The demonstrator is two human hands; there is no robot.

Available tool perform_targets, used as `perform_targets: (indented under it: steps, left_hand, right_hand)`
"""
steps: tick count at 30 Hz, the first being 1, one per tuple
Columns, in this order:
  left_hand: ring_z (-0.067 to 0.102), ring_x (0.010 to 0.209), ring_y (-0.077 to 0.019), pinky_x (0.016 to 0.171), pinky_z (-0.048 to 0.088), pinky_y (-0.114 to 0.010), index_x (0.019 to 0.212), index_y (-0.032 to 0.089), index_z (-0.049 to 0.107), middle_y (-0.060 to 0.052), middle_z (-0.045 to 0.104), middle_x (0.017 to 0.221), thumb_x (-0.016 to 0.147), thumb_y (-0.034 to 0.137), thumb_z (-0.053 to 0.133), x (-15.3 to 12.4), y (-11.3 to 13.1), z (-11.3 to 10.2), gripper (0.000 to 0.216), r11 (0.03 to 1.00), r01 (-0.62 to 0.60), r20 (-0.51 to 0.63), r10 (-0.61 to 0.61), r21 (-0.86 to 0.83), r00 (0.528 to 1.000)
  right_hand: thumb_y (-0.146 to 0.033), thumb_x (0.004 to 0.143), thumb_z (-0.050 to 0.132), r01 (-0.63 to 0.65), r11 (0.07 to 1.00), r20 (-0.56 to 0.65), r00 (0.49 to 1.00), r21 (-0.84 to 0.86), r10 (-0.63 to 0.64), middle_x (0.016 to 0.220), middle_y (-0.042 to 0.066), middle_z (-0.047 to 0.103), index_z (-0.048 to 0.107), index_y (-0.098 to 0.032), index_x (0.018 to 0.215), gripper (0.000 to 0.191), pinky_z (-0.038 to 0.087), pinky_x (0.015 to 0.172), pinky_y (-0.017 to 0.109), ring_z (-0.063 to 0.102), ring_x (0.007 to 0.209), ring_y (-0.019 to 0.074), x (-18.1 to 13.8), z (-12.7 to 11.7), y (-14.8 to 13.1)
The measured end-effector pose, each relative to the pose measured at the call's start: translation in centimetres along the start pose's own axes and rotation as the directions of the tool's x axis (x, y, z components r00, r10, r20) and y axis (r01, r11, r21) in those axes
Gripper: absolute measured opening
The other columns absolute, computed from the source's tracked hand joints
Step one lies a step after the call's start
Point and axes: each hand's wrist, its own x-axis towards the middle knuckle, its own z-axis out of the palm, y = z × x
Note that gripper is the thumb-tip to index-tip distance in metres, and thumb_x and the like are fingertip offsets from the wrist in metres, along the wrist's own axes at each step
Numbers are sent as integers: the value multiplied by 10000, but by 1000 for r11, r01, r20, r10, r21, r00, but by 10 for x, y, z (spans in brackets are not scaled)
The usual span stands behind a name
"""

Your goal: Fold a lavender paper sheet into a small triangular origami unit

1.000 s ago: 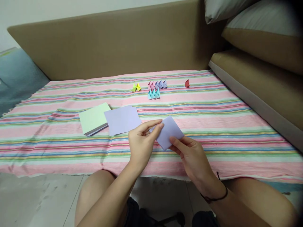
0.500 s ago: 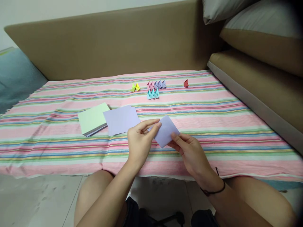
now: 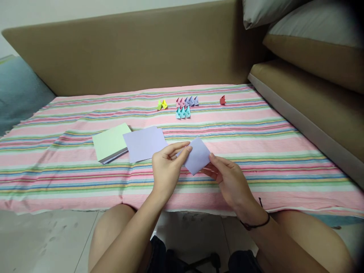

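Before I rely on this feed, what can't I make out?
In the head view:
Lilac square: far side faces away; left part partly behind the left hand.
Loose lilac sheets: lower right corner behind that hand.
Teal folded pieces: creases too small.
Grey cushion: cut off by the top edge.

Cloth [image 3: 284, 151] lies open rightward to cushions [image 3: 309, 91] (stacked).

We've got a pale wall [image 3: 85, 7] up top, brown sofa back [image 3: 142, 57] running below it. Striped cloth [image 3: 284, 149], mostly pink, spread in front. Brown-and-grey cushions [image 3: 307, 104] piled at right, blue cushion [image 3: 22, 91] at far left. Floor [image 3: 51, 242] is pale tile, joints visible. We see soft light, with shadow in the corner [image 3: 253, 49] by the pile.
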Motion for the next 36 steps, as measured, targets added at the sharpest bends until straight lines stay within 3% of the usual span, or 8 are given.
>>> perform_targets:
  steps: [9, 13, 17, 22, 27, 30, 33, 36]
  left_hand:
    - [681, 708, -168, 591, 538, -227, 849, 165, 747, -59, 748, 799, 689, 297, 745, -2, -1, 2, 207, 1000, 25, 14, -25, 17, 1000]
    - [651, 681, -154, 575, 519, -232, 856, 179, 751, -53, 745, 822, 701, 304, 732, -4, -3, 3, 200, 997, 1, 45, -5, 81, 999]
    - [527, 509, -95, 484, 452, -222, 845, 189, 754, -34, 732, 758, 701, 310, 730, -3, -5, 2, 189, 993, -4, 21, 1, 117, 1000]
    - [426, 447, -71, 435, 386, -213, 844, 199, 757, -12, 686, 639, 704, 314, 727, 0, -5, 0, 184, 990, -4, -24, 7, 140, 1000]
    - [498, 483, -94, 450, 412, -224, 852, 195, 756, -30, 709, 697, 712, 319, 718, -1, -6, 0, 191, 992, -29, 0, 29, 123, 1000]
    - [529, 491, -98, 458, 436, -224, 852, 190, 754, -33, 723, 722, 715, 313, 715, -1, -6, 1, 188, 992, -30, -3, 31, 124, 1000]
    - [590, 549, -113, 506, 485, -222, 846, 184, 752, -36, 734, 754, 712, 307, 718, -1, -6, 1, 185, 993, -27, -23, 29, 116, 999]
    - [641, 633, -134, 556, 516, -219, 847, 175, 749, -40, 741, 779, 709, 297, 723, 0, -5, 1, 186, 995, -28, -18, 30, 96, 999]
  right_hand:
    - [-403, 734, 708, -43, 998, 80, 996, 47, 39, 850, 19, 718, 728, -211, 803, 205, 541, 721, 320, 654, 775, 168, -2, 3, 1]
    - [-401, 673, 757, -99, 995, 55, 994, 28, 97, 758, 20, 720, 742, -208, 803, 232, 553, 696, 334, 661, 705, 167, -3, 7, 5]
    - [-411, 661, 762, -101, 995, 24, 995, 17, 100, 700, 26, 715, 744, -188, 745, 239, 565, 696, 357, 666, 663, 173, -5, 10, 6]
    - [-369, 666, 774, -157, 987, 101, 983, 28, 153, 746, 32, 724, 744, -168, 750, 220, 567, 747, 319, 678, 713, 157, -7, 10, 8]
    - [-365, 656, 782, -97, 995, 47, 994, -14, 98, 577, 20, 682, 725, -160, 612, 217, 567, 648, 289, 645, 561, 131, -8, 11, 14]
    - [-354, 665, 780, -106, 994, 29, 994, 8, 105, 621, 20, 703, 729, -166, 645, 195, 567, 657, 276, 656, 582, 127, -9, 13, 15]
    - [-375, 683, 765, -171, 985, 95, 981, 0, 170, 714, 45, 731, 731, -160, 708, 219, 570, 715, 289, 687, 669, 147, -10, 13, 16]
    - [-405, 664, 771, -157, 985, 106, 981, -68, 164, 691, 61, 728, 725, -146, 697, 265, 572, 674, 301, 681, 621, 157, -9, 12, 18]
